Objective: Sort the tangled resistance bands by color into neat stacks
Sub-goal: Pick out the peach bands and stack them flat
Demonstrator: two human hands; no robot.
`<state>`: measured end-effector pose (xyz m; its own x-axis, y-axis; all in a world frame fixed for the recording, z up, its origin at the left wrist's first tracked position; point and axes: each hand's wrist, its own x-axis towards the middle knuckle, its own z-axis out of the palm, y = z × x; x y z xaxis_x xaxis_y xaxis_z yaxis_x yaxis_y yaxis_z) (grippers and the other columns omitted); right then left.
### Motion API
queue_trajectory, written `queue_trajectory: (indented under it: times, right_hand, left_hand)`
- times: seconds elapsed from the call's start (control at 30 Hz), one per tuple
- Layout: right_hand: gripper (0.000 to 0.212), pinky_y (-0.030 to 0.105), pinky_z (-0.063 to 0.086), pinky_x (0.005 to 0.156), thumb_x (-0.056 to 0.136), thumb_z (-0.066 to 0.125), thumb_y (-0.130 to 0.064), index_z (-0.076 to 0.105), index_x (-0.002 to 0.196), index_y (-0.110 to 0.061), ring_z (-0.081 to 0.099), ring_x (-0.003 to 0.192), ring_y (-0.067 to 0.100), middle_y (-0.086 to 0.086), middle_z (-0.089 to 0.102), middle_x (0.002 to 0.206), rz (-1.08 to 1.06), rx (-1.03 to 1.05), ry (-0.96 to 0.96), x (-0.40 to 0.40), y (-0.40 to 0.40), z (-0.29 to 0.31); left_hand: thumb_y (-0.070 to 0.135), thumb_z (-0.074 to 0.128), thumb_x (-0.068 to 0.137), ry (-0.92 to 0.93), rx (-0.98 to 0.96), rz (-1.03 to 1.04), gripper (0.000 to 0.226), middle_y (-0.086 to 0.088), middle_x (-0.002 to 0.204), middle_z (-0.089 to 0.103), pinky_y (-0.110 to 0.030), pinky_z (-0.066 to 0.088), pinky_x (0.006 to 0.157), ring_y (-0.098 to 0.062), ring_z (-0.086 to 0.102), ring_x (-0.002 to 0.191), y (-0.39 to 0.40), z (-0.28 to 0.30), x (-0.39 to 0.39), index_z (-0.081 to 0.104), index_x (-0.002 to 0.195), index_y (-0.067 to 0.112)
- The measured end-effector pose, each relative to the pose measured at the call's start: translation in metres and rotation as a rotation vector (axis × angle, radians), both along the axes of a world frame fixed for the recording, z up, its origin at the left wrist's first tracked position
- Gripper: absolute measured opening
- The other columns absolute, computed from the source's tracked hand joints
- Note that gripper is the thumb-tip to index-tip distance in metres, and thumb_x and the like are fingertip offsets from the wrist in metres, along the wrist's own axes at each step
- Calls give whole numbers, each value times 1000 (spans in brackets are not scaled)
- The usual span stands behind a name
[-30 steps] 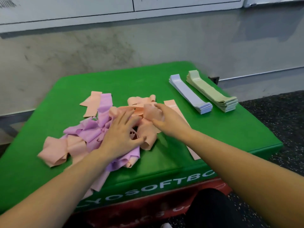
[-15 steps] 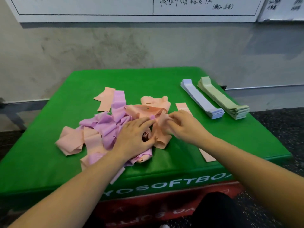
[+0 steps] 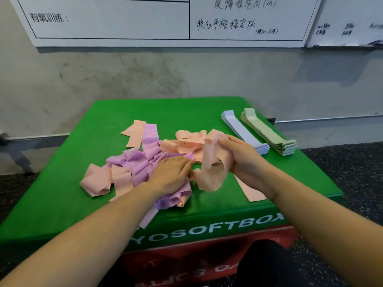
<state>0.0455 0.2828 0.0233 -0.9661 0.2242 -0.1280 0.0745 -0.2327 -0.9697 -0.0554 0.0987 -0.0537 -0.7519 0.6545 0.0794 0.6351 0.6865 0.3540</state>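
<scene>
Resistance bands lie on the top of a green soft box [image 3: 207, 112] set against a grey wall. An unsorted tangle of purple and peach bands [image 3: 132, 164] occupies the centre and left of the surface. The left hand [image 3: 172, 175] rests palm down on the near side of this tangle, fingers straight and pressing the purple material. The right hand [image 3: 240, 156] is raised just right of the tangle, fingers curled round a peach band [image 3: 211, 166], which hangs from the grip in a twisted loop; its lower end appears to touch the box top, though the folds make this uncertain. One flat peach band [image 3: 250, 191] lies on the box beneath the right wrist. Two finished stacks sit side by side at the right rear: a pale blue stack [image 3: 242, 131] and, just beyond it, a pale green stack [image 3: 267, 131]. A whiteboard [image 3: 124, 21] with handwritten characters hangs on the wall above.
</scene>
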Motion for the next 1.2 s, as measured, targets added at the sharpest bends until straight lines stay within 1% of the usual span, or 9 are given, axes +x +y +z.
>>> queue_trajectory:
  times: [0.1,0.2,0.4,0.5,0.57,0.7,0.9,1.03,1.2]
  right_hand:
    - [35,46,47,100,104,46,-18,56,133,0,64,109,29,17,68,124,37,-56,9,10,2,12]
    - [33,50,41,111,104,43,-19,61,129,-7,60,125,31,13,69,125,89,-78,11,20,5,21]
    - [29,41,47,101,104,42,-15,59,127,-10,65,106,23,11,70,120,207,-78,38,45,1,38]
    - [13,27,51,68,105,47,-18,53,112,-11,63,74,11,7,65,95,157,57,23,58,-6,49]
    - [9,23,49,60,104,50,-19,52,107,-11,61,65,8,3,64,84,181,134,15,68,-10,55]
    - [11,23,51,59,101,55,-17,65,102,-13,62,64,11,2,70,80,307,211,26,87,-16,68]
    - [14,16,49,67,97,63,-26,77,96,-24,64,80,3,-9,75,90,237,600,69,101,-19,77]
    - [18,20,48,74,99,58,-23,74,89,-26,60,80,2,-9,72,87,190,754,93,109,-29,84]
    - [13,20,34,56,104,46,-24,57,97,-23,45,59,5,-9,54,73,199,906,99,118,-42,92]
  left_hand:
    - [51,20,106,-154,276,19,53,3,145,52,-46,31,118,-15,45,135,6,21,13,55,138,26]
    - [51,20,106,-347,614,22,51,3,138,55,-34,37,107,-10,50,123,12,46,35,60,127,27]
    - [23,48,105,-593,964,-32,16,-2,101,67,-20,51,63,-19,64,95,17,86,81,64,106,22]
    - [31,53,100,-636,1034,-96,21,-1,98,69,-19,49,63,-14,65,88,13,91,93,67,109,18]
    - [35,64,92,-640,1054,-80,19,-1,93,68,-23,48,66,-13,62,82,11,95,100,69,103,19]
    - [34,69,92,-578,1036,-38,22,-11,88,60,-40,45,72,-21,54,79,4,99,114,64,91,12]
    - [32,61,97,-518,952,17,23,-2,76,57,-40,43,70,-19,52,72,-10,112,134,59,75,29]
    - [33,63,93,-516,938,33,27,7,67,49,-38,38,68,-16,45,69,-14,121,145,56,66,33]
    - [55,70,71,-609,929,8,26,-16,83,58,-51,49,83,-27,55,79,-21,131,156,61,70,30]
